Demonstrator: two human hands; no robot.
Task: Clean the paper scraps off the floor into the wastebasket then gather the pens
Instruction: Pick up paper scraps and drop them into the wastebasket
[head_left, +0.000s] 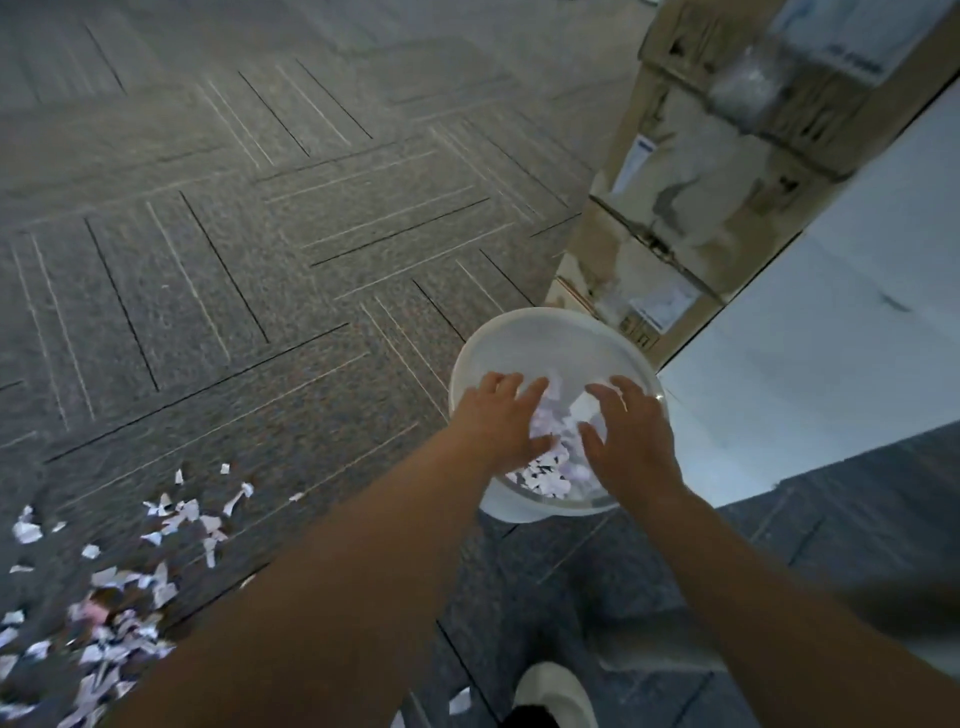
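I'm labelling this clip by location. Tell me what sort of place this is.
Probably an office, or a storage corner of one: grey patterned carpet tiles cover the floor, taped cardboard boxes with labels stand stacked, and a white wastebasket holds paper scraps.

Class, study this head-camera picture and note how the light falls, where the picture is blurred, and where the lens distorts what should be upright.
Head view: dim, flat light with no hard shadows; the paper scraps smear toward the lower-left corner; the cardboard boxes lean and blur at upper right, a wide-angle effect; the left hand and right hand over the wastebasket look sharpest.
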